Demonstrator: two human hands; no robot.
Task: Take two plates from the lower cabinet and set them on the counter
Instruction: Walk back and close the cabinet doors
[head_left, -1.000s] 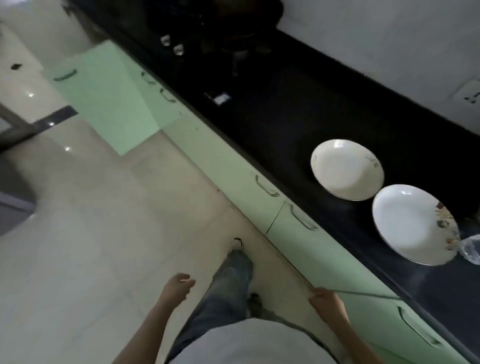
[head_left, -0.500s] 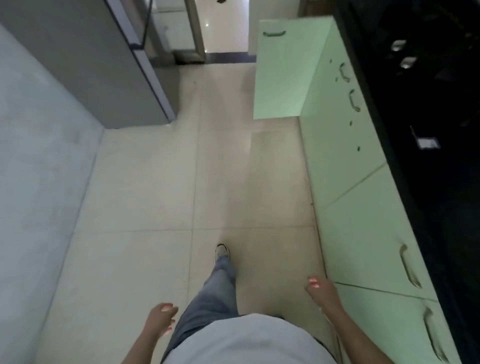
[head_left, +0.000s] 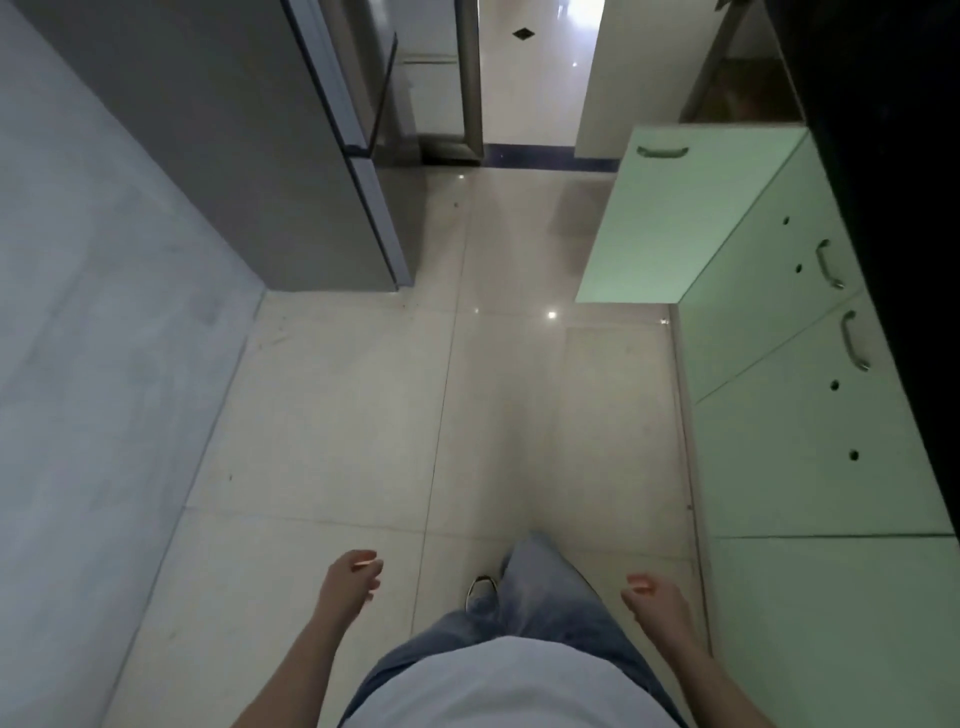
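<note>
Pale green cabinet doors, black counter, beige floor tiles, blue jeans.

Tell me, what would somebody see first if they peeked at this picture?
Probably the pale green cabinet door swung wide open over the shiny floor, up on the right. Next, two empty hands, the left hand and right hand, hanging low beside the jeans. A big grey fridge stands at the upper left.

Position: head-worn, above the person's own torso.
Facing: forward and steeply down at the tiled floor.
Nearness: arms close below; open cabinet door farther ahead.
Shared: single view.
</note>
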